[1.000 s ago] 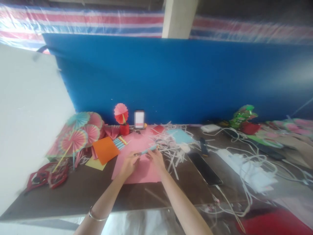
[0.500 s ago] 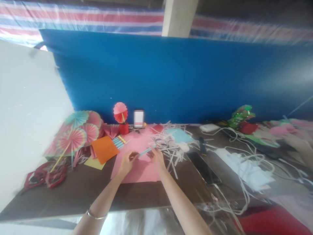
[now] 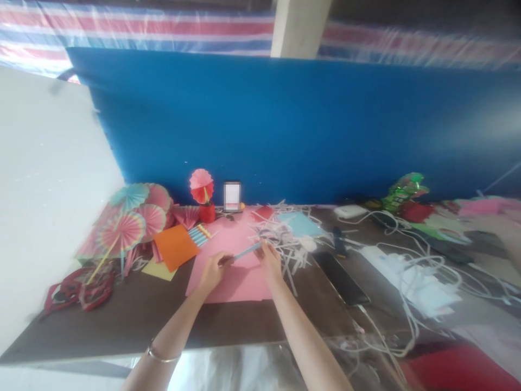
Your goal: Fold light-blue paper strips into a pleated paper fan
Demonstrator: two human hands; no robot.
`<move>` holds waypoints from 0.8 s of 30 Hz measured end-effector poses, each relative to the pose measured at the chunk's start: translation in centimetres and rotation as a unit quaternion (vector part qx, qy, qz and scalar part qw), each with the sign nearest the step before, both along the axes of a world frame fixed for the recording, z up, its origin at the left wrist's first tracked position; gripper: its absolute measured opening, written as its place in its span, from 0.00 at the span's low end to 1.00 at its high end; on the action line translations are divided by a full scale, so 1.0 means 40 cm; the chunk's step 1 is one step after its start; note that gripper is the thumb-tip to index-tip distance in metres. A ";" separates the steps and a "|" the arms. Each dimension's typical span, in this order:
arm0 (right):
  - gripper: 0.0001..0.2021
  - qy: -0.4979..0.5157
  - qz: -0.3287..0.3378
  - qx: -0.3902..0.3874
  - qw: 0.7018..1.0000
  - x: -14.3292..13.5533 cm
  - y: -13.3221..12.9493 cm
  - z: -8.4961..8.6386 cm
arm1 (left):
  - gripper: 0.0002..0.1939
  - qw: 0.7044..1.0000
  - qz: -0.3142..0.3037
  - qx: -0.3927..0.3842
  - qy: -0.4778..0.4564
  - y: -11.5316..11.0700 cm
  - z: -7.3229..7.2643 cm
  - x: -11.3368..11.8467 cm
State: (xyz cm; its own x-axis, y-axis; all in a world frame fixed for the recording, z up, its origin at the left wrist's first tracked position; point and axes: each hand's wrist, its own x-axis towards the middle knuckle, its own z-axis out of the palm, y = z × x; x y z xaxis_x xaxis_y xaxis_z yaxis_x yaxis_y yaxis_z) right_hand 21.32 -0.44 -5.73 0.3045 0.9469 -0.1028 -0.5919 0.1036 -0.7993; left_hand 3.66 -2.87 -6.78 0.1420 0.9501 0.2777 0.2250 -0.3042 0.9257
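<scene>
- Hiding behind the fingers, both ends of the pale blue strip (image 3: 246, 252) are hard to make out.
- Pixelation masks an upright pale rectangle (image 3: 232, 196); a red sheet (image 3: 459, 369) is cut off at lower right.
- White scraps (image 3: 293, 260) crowd close beside the right hand (image 3: 271, 262); an orange sheet (image 3: 176, 248) and paper fans (image 3: 121, 232) lie left, a black phone (image 3: 342, 279) right, on the table (image 3: 138, 323).
- Slanting over pink paper (image 3: 240, 288), the strip bridges the gap between the right hand and left hand (image 3: 214, 271), which stand apart, fingers closed at its ends.
</scene>
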 end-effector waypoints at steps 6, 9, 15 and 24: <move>0.13 0.009 -0.015 -0.003 1.000 0.017 0.004 0.003 | 0.06 1.000 -0.013 -0.010 -0.001 0.002 0.005 -0.002; 0.12 0.016 -0.010 0.002 1.000 0.018 0.003 0.005 | 0.07 1.000 -0.014 -0.007 -0.005 0.003 0.005 -0.003; 0.12 0.041 0.007 0.016 0.999 0.024 0.015 0.000 | 0.16 0.999 -0.009 -0.027 -0.046 0.012 0.001 -0.003; 0.12 -0.004 0.091 -0.002 0.996 -0.013 0.004 -0.018 | 0.11 0.997 0.056 0.051 -0.006 0.006 -0.008 -0.006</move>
State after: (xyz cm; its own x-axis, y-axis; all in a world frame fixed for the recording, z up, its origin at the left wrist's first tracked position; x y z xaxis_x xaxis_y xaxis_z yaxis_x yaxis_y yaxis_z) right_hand 20.81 -0.29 -6.43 0.1292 0.9861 -0.1044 -0.5946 -0.0072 -0.8040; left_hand 3.44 -2.63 -7.10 0.0325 0.9268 0.3741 0.2524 -0.3698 0.8942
